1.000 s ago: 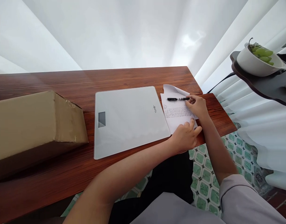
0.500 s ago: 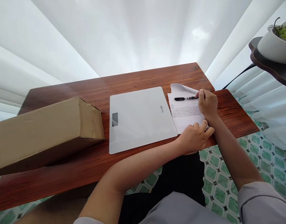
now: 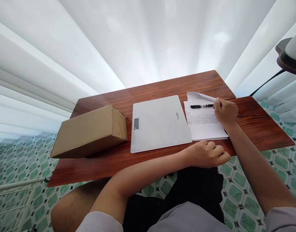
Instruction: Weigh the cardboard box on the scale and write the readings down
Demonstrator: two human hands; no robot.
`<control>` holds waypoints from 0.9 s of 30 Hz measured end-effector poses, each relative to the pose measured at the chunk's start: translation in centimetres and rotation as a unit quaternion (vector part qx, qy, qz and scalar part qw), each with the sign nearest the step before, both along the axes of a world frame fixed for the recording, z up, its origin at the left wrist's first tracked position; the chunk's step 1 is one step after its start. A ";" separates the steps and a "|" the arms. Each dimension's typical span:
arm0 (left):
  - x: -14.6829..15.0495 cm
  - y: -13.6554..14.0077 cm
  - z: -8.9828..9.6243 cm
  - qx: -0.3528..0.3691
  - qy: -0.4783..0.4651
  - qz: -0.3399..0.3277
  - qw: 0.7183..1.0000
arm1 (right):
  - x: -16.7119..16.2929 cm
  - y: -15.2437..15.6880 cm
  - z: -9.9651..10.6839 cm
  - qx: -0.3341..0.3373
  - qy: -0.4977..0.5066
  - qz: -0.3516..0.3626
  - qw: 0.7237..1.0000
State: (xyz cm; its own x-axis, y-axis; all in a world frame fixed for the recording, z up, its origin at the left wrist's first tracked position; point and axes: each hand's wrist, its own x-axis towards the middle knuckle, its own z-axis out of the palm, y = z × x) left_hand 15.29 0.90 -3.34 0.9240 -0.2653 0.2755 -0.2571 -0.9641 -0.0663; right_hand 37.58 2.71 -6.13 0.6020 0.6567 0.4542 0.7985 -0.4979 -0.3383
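Observation:
My right hand (image 3: 226, 111) is closed at the right edge of the printed paper (image 3: 205, 130), apparently pinching the top sheet, whose upper edge curls toward my fingers. A black pen (image 3: 201, 106) lies across the paper, its right end against my fist. My left hand (image 3: 208, 154) hangs by the table's front edge, just below the paper, its fingers curled and nothing visible in them. Directly left of the paper lies a flat white scale (image 3: 159, 125) with a small grey display.
A closed brown cardboard box (image 3: 90, 129) rests on the left of the wooden table (image 3: 109, 166). White curtains (image 3: 148, 38) hang behind. At the upper right a white pot (image 3: 295, 48) stands on a dark shelf (image 3: 281, 53). A white metal frame (image 3: 22, 185) is at lower left.
My left hand has come off the paper's lower edge and drawn back toward me, fingers curling in. My right hand stays at the paper's edge. The view has shifted left.

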 end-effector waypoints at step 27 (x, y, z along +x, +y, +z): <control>-27.6 7.9 1.8 0.069 -0.346 0.358 0.865 | 4.8 0.4 -2.0 0.038 0.105 -0.078 0.991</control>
State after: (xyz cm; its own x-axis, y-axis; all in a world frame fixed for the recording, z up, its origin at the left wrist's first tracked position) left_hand -12.34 8.82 -1.59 0.4922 0.2310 0.8392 0.5492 -0.8305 -0.0935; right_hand 42.41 3.16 -8.13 0.7801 0.5163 0.3533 0.6217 -0.5766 -0.5301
